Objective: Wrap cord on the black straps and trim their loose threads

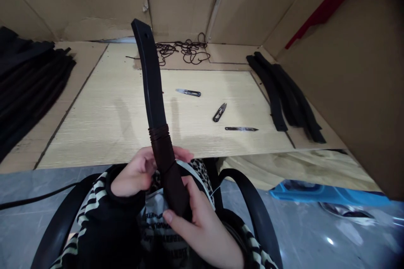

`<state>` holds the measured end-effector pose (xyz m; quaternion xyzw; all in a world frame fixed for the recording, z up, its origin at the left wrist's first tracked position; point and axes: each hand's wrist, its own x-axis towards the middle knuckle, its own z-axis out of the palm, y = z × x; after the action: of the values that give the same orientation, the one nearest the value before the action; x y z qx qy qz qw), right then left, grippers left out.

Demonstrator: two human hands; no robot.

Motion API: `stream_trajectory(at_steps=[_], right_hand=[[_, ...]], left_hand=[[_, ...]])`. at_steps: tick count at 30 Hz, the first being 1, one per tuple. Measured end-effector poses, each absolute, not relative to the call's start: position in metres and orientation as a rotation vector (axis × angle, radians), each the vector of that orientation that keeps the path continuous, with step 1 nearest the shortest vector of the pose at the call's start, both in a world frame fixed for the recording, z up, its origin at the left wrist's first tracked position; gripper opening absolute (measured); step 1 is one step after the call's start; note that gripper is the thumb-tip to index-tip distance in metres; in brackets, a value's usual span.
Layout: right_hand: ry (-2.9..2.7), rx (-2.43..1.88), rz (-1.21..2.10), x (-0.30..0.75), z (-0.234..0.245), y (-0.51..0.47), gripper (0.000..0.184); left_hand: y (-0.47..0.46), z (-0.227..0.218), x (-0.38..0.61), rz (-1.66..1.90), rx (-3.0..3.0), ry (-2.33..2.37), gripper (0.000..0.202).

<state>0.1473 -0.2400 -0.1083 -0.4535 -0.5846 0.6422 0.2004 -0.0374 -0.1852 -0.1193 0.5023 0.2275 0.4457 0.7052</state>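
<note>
A long, flat, slightly curved black bar with a small hole near its far tip slants up from my lap over the table's front edge. Dark brown cord wrapping covers its lower part, with raised turns at the upper end of the wrap. My right hand grips the near end, thumb on top and fingers at the right side. Around the wrapped part, my left hand curls from the left; its fingers pass behind and their tips show on the right. Their exact contact is partly hidden.
Two thread snips and a thin pointed blade lie on the table. Tangled dark cord sits at the back. Black bars are piled left and right. Cardboard walls enclose the table.
</note>
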Motion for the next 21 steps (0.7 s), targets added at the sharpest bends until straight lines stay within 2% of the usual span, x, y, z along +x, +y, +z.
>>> stream_trajectory(at_steps=[1, 3, 6, 9, 13, 14, 18, 21], right_hand=[[-1.636, -1.272, 1.800, 0.147, -0.109, -0.240, 0.034], [-1.643, -1.269, 1.817, 0.148, -0.110, -0.241, 0.033], [-1.642, -1.269, 1.830, 0.148, -0.112, -0.242, 0.033], [-1.640, -1.216, 1.856, 0.147, -0.112, -0.242, 0.033], [-1.661, -1.190, 1.850, 0.145, -0.109, -0.241, 0.031], [-1.672, -1.193, 1.841, 0.145, -0.108, -0.240, 0.031], [-1.679, -1.187, 1.855, 0.144, -0.109, -0.239, 0.032], [-1.665, -1.184, 1.862, 0.143, -0.110, -0.240, 0.033]], left_hand=[[-0.186, -0.119, -0.036, 1.062, 1.096, 0.546, 0.068], [-0.187, -0.119, -0.035, 1.150, 1.086, 0.587, 0.056], [-0.184, -0.116, -0.038, 1.064, 1.154, 0.548, 0.038], [-0.180, -0.111, -0.045, 0.940, 1.219, 0.513, 0.039], [-0.180, -0.107, -0.045, 1.059, 1.160, 0.548, 0.065], [-0.180, -0.107, -0.044, 1.102, 1.137, 0.562, 0.066], [-0.180, -0.107, -0.042, 1.132, 1.128, 0.539, 0.038], [-0.179, -0.107, -0.043, 1.085, 1.144, 0.532, 0.037]])
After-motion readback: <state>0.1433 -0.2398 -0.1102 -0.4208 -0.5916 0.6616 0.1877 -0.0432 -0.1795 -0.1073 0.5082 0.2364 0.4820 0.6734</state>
